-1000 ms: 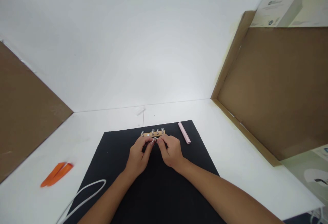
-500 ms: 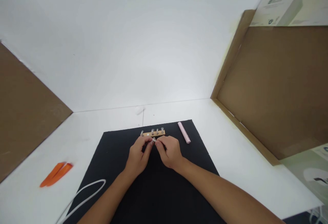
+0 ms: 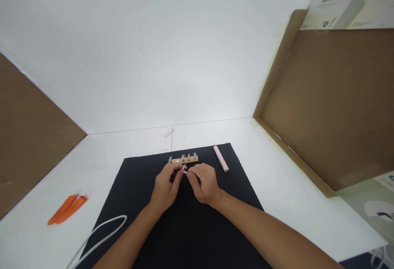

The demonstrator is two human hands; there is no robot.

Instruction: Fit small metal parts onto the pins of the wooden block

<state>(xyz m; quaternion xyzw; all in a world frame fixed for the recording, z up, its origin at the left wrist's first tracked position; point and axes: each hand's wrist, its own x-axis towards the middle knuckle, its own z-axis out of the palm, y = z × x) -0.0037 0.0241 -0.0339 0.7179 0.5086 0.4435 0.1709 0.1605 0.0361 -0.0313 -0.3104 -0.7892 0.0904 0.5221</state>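
My left hand (image 3: 164,187) pinches a small clear piece (image 3: 184,167), like a tiny vial or bulb, between thumb and fingertips. Close against it, my right hand (image 3: 205,183) is closed on a short thin white stick-like piece (image 3: 185,172), whose tip points at the left fingertips. Both pieces are too small to name surely. Just beyond the fingers lies a narrow wooden strip (image 3: 192,160) carrying several clear upright pieces with metal-looking bases and one white round spot. My left fingers partly cover its near edge.
A black mat (image 3: 191,236) lies under the hands on a white tabletop (image 3: 286,203). On the mat's far right is a pink tube (image 3: 221,159). To the left are orange strips (image 3: 67,209) and a looped white cable (image 3: 104,228). Brown panels (image 3: 332,104) flank both sides.
The white piece between my fingertips shows more clearly now, a little lower, and the clear piece stands out above it. Both hands otherwise stay in nearly the same place.
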